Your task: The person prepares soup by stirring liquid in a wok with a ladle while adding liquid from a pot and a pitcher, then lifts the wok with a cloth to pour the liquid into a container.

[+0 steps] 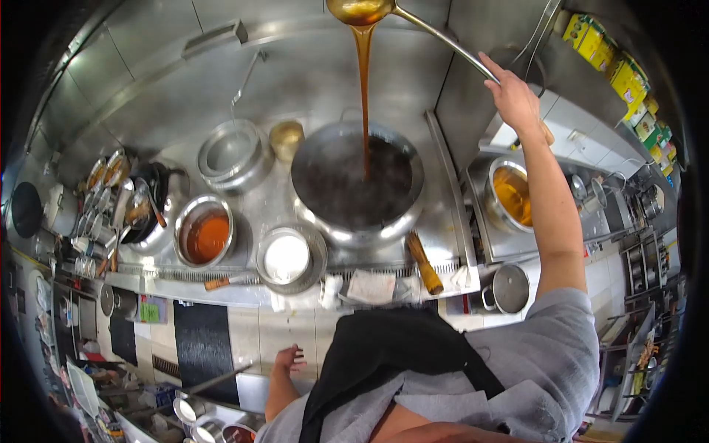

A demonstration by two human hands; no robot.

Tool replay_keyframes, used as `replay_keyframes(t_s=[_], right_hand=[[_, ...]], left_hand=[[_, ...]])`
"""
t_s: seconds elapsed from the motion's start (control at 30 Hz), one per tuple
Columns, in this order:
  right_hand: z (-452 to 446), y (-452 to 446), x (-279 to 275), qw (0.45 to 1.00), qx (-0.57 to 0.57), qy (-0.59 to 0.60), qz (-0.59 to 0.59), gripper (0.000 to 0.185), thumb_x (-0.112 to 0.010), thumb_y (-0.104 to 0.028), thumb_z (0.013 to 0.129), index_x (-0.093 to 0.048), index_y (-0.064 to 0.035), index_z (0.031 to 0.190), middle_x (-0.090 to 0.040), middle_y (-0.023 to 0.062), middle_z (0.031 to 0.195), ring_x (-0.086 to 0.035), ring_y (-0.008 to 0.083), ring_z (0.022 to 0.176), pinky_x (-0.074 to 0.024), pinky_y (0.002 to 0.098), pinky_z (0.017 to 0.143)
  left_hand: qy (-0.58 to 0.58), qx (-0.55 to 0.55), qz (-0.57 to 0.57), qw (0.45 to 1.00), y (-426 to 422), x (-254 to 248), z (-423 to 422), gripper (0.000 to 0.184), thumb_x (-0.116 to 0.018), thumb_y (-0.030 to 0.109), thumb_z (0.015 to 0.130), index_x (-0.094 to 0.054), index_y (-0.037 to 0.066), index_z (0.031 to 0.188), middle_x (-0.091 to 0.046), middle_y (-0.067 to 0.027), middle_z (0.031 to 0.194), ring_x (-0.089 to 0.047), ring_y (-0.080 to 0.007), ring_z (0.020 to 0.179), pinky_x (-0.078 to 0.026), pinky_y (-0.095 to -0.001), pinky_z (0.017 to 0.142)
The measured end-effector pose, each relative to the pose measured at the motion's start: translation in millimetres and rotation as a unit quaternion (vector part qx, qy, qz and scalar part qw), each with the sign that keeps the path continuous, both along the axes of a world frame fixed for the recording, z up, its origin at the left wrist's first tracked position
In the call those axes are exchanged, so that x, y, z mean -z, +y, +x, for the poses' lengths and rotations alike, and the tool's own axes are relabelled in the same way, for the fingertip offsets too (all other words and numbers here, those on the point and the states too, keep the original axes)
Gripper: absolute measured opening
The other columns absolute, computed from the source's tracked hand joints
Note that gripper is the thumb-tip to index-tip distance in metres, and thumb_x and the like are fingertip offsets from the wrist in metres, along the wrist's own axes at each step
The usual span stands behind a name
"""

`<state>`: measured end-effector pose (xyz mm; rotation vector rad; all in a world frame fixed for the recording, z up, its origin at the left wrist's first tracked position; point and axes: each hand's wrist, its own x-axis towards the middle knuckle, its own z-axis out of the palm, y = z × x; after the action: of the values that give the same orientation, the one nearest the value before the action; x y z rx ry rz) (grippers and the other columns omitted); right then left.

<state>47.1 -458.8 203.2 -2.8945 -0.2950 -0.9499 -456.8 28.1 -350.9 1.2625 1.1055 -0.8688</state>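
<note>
High above the stove, my right hand (515,102) is closed around the long handle of a ladle (443,38). Brown liquid (363,88) pours from its tilted bowl in a thin stream. The stream falls into a large round wok (360,235) holding dark liquid (336,177), with haze over its surface. My left hand (289,359) hangs low by my side, below the counter edge, holding nothing, with its fingers apart. A metal bowl with a white substance (286,256) stands at the wok's front left.
A pot of orange-red liquid (210,236), a lidded-looking pot (229,153) and a brass-coloured container (286,140) stand left of the wok. A bamboo brush (424,264) lies at the front right. Another pot of orange liquid (512,196) is further right. Utensils (100,214) crowd the far left.
</note>
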Motion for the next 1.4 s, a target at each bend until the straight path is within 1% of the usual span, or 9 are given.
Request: replay_keyframes(t_s=[0.23,0.43,0.63,0.8,0.93,1.0,1.07,1.3,1.4], right_hand=[[-0.7,-5.2,-57.9,0.994,0.003,-0.110,-0.006,0.055,-0.055,-0.028,0.099,-0.039,-0.0474,0.148,-0.067,0.0085,0.104,-0.067,0.0330,0.097,-0.0541,0.0473,0.081],[-6.4,-9.5,-70.4,0.993,0.008,-0.115,-0.009,0.055,-0.055,-0.028,0.099,-0.040,-0.0479,0.148,-0.066,0.0082,0.102,-0.067,0.0326,0.093,-0.0543,0.0476,0.080],[-9.0,-17.3,-56.8,0.995,0.027,-0.093,-0.014,0.056,-0.054,-0.027,0.099,-0.038,-0.0476,0.149,-0.066,0.0093,0.104,-0.067,0.0337,0.095,-0.0543,0.0486,0.081],[1.8,-8.4,10.0,0.999,0.040,0.012,-0.023,0.061,-0.053,-0.021,0.099,-0.034,-0.0463,0.151,-0.063,0.0128,0.111,-0.067,0.0369,0.097,-0.0543,0.0508,0.083],[4.0,7.0,131.8,0.983,0.046,0.166,-0.058,0.072,-0.052,-0.010,0.095,-0.028,-0.0418,0.155,-0.062,0.0163,0.115,-0.067,0.0389,0.101,-0.0549,0.0509,0.086],[0.0,14.4,190.8,0.969,0.044,0.219,-0.108,0.074,-0.055,-0.009,0.091,-0.032,-0.0392,0.154,-0.063,0.0165,0.115,-0.067,0.0366,0.104,-0.0557,0.0489,0.088],[-21.9,29.4,226.4,0.948,0.043,0.302,-0.090,0.071,-0.055,-0.009,0.090,-0.038,-0.0380,0.152,-0.065,0.0152,0.124,-0.066,0.0347,0.112,-0.0543,0.0474,0.094],[-71.0,46.8,265.5,0.882,-0.033,0.468,-0.050,0.057,-0.052,-0.023,0.098,-0.040,-0.0383,0.151,-0.064,0.0109,0.132,-0.061,0.0325,0.120,-0.0498,0.0469,0.101],[-60.7,31.1,245.8,0.856,-0.046,0.485,-0.173,0.049,-0.050,-0.031,0.101,-0.044,-0.0339,0.150,-0.064,0.0085,0.133,-0.060,0.0299,0.123,-0.0484,0.0464,0.103]], left_hand=[[-0.275,-0.160,0.137,0.938,19.8,-46.5,72.2,0.035,-0.057,0.034,0.101,-0.060,0.003,0.117,-0.068,-0.0141,0.097,-0.070,-0.0237,0.071,-0.053,-0.0310,0.059],[-0.358,-0.234,0.144,0.892,9.0,-121.9,148.0,0.041,-0.059,0.033,0.100,-0.051,0.001,0.124,-0.066,-0.0143,0.100,-0.070,-0.0243,0.071,-0.057,-0.0334,0.063],[-0.362,-0.286,0.057,0.885,-8.5,-118.8,174.9,0.042,-0.056,0.034,0.102,-0.043,0.004,0.128,-0.060,-0.0161,0.110,-0.069,-0.0293,0.084,-0.058,-0.0405,0.072],[-0.397,-0.348,0.022,0.849,-12.6,-90.3,195.5,0.039,-0.061,0.030,0.100,-0.041,0.005,0.122,-0.060,-0.0163,0.110,-0.067,-0.0314,0.087,-0.059,-0.0432,0.072],[-0.356,-0.361,0.103,0.856,-18.6,-97.8,214.0,0.024,-0.061,0.013,0.092,-0.048,0.006,0.109,-0.064,-0.0082,0.084,-0.069,-0.0210,0.078,-0.051,-0.0347,0.058],[-0.387,-0.398,0.113,0.824,-16.1,-88.6,221.8,0.017,-0.058,0.001,0.087,-0.044,0.004,0.095,-0.060,-0.0090,0.076,-0.064,-0.0191,0.062,-0.045,-0.0277,0.043],[-0.435,-0.447,0.142,0.768,-10.3,-64.1,231.5,0.014,-0.056,-0.002,0.085,-0.045,0.004,0.088,-0.059,-0.0088,0.075,-0.060,-0.0175,0.056,-0.050,-0.0298,0.044],[-0.454,-0.378,0.185,0.785,9.0,-103.3,235.7,0.016,-0.056,-0.006,0.082,-0.045,0.005,0.080,-0.056,-0.0071,0.069,-0.054,-0.0156,0.049,-0.053,-0.0311,0.043],[-0.467,-0.365,0.170,0.788,19.1,-140.5,239.1,0.016,-0.056,-0.006,0.082,-0.045,0.005,0.079,-0.052,-0.0056,0.064,-0.050,-0.0135,0.048,-0.052,-0.0313,0.042]])
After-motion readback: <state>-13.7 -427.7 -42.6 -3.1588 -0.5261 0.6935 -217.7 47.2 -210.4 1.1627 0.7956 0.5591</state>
